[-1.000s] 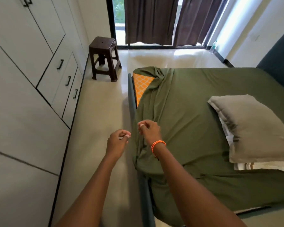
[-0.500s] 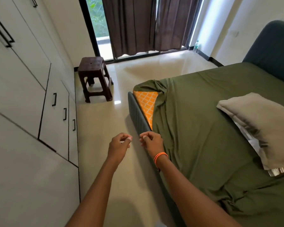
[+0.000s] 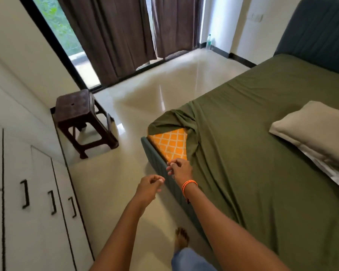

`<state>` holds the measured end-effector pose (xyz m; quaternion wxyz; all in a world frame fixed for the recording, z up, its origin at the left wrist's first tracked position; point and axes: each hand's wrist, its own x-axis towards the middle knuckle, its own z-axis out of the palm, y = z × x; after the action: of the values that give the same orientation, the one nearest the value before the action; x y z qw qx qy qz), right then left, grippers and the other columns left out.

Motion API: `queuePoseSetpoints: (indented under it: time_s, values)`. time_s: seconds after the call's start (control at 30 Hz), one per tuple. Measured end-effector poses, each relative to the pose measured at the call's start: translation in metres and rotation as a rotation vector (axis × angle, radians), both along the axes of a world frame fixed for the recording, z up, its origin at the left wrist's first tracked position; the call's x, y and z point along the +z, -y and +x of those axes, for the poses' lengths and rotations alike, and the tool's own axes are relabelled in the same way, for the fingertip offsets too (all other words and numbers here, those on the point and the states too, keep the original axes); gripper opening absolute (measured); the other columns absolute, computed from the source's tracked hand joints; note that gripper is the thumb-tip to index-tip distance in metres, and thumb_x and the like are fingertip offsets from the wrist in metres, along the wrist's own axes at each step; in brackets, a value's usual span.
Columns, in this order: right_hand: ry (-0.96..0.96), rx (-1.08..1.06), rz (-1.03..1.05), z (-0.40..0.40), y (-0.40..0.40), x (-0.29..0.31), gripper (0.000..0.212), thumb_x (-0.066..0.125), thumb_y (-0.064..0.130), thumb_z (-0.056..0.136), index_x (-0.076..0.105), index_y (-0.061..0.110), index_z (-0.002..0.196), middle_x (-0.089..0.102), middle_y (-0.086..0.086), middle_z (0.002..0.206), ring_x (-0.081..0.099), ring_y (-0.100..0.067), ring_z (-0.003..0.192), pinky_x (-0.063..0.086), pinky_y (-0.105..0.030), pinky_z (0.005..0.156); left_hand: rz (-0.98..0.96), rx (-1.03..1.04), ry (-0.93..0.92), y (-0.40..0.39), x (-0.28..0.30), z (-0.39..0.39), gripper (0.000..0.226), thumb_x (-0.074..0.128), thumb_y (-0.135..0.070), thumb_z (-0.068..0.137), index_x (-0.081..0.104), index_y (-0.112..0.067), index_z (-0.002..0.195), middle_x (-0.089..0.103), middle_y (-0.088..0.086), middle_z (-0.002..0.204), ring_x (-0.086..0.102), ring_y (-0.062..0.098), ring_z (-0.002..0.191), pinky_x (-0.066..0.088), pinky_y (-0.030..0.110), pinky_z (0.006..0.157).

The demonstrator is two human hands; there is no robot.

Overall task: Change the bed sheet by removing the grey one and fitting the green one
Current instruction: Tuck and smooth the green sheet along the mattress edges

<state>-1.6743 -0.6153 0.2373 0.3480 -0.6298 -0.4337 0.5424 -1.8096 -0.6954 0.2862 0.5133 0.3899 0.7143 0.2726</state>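
The green sheet (image 3: pixel 262 153) lies spread over the bed, wrinkled along the near side. At the foot corner it is bunched back and bares a triangle of orange patterned mattress (image 3: pixel 170 142). My right hand (image 3: pixel 179 169), with an orange bracelet, hovers with curled fingers where the sheet's edge meets the teal bed frame (image 3: pixel 160 173); I see nothing held in it. My left hand (image 3: pixel 149 187) is curled and holds nothing over the floor, just left of the frame. A grey-beige pillow (image 3: pixel 311 130) rests on the sheet at right.
A dark brown stool (image 3: pixel 82 118) stands on the glossy floor beyond the bed's corner. White wardrobe doors with black handles (image 3: pixel 51 202) line the left. Brown curtains (image 3: pixel 115 36) hang over the window, and a bottle (image 3: pixel 209 41) stands near it. My bare foot (image 3: pixel 181 239) is beside the frame.
I have moved along the bed toward the bared corner. Both hands stay curled in front of me, and the right one now reaches the edge of the orange mattress.
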Motion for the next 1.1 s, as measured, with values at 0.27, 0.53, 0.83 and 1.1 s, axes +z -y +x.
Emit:
queuePoseSetpoints:
  time_s: [0.27, 0.53, 0.83, 1.1]
  values:
    - [0.013, -0.067, -0.056, -0.058, -0.158, -0.002, 0.025, 0.054, 0.009, 0.098, 0.074, 0.017, 0.085, 0.075, -0.006, 0.076, 0.066, -0.014, 0.061, 0.05, -0.023, 0.056, 0.02, -0.059, 0.021, -0.198, 0.02, -0.07, 0.016, 0.06, -0.024, 0.106, 0.072, -0.016, 0.112, 0.073, 0.002, 0.111, 0.07, 0.017, 0.098, 0.05, 0.023, 0.069]
    - [0.106, -0.226, -0.219, -0.106, -0.296, -0.078, 0.023, 0.054, 0.006, 0.095, 0.073, 0.011, 0.084, 0.075, -0.009, 0.077, 0.066, -0.017, 0.063, 0.053, -0.023, 0.054, -0.04, -0.267, 0.018, -0.39, -0.059, -0.139, 0.021, 0.059, -0.013, 0.104, 0.079, -0.008, 0.105, 0.077, 0.004, 0.105, 0.068, 0.013, 0.088, 0.049, 0.011, 0.06]
    - [0.329, -0.568, -0.397, -0.155, -0.375, -0.209, 0.017, 0.061, 0.009, 0.093, 0.066, 0.025, 0.092, 0.061, 0.0, 0.11, 0.062, -0.018, 0.083, 0.052, -0.032, 0.087, -0.059, -0.819, -0.163, -0.572, -0.217, -0.152, 0.021, 0.061, -0.04, 0.09, 0.079, -0.034, 0.08, 0.08, -0.011, 0.088, 0.072, 0.009, 0.087, 0.057, 0.036, 0.088]
    - [0.676, -0.857, -0.314, -0.131, -0.43, -0.261, 0.019, 0.067, 0.011, 0.09, 0.068, 0.025, 0.103, -0.001, 0.008, 0.171, 0.068, -0.027, 0.101, 0.049, -0.033, 0.069, 0.313, -1.154, -0.426, -0.644, -0.322, -0.117, 0.033, 0.069, -0.025, 0.093, 0.068, -0.031, 0.126, 0.054, -0.002, 0.144, 0.058, 0.026, 0.123, 0.051, 0.039, 0.101]
